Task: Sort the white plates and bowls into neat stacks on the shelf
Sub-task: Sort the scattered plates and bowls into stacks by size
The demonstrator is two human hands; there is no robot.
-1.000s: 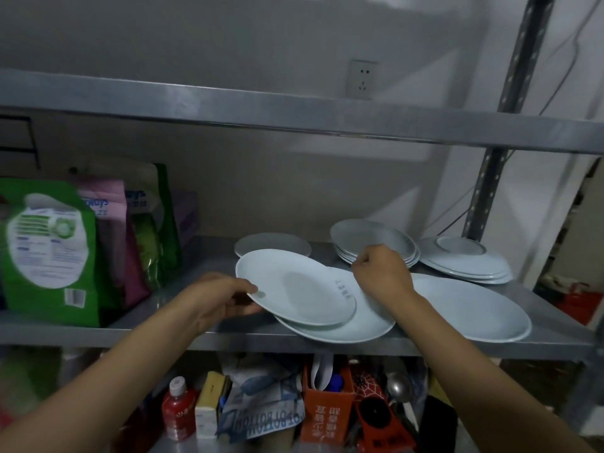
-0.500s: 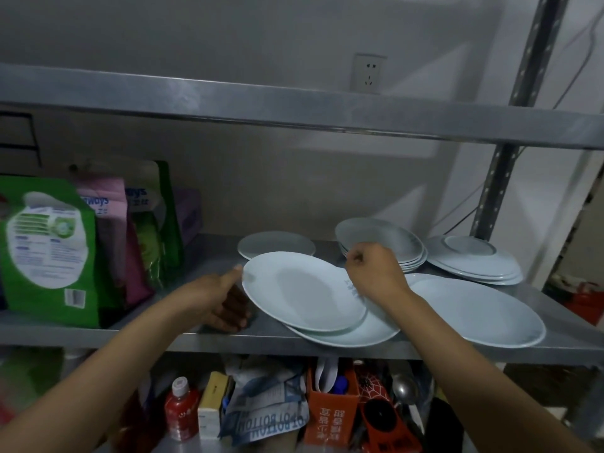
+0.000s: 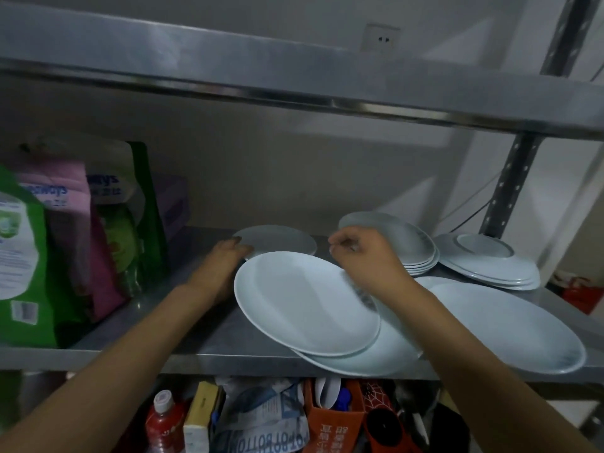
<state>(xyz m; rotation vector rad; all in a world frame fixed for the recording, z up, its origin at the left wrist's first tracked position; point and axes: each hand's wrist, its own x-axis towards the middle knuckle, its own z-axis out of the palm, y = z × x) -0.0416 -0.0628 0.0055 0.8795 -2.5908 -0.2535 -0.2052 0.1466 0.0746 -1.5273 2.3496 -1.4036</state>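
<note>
1. My left hand [image 3: 219,273] has slid from under the top plate [image 3: 304,302] toward the small plate [image 3: 281,240] behind it; fingers straight, holding nothing.
2. My right hand [image 3: 366,259] has lifted off the rim, fingers loosely curled; whether it pinches anything I cannot tell.
3. The top plate lies tilted on another plate [image 3: 385,354] at the steel shelf [image 3: 196,338] edge.
4. Stacks [image 3: 421,253] sit at the back, near a grey wall with a socket [image 3: 380,38].

Dim light. Grey plaster wall [image 3: 261,178] ahead; white wall socket [image 3: 381,38] at 12 o'clock; perforated steel upright [image 3: 510,188] at 2 o'clock.
</note>
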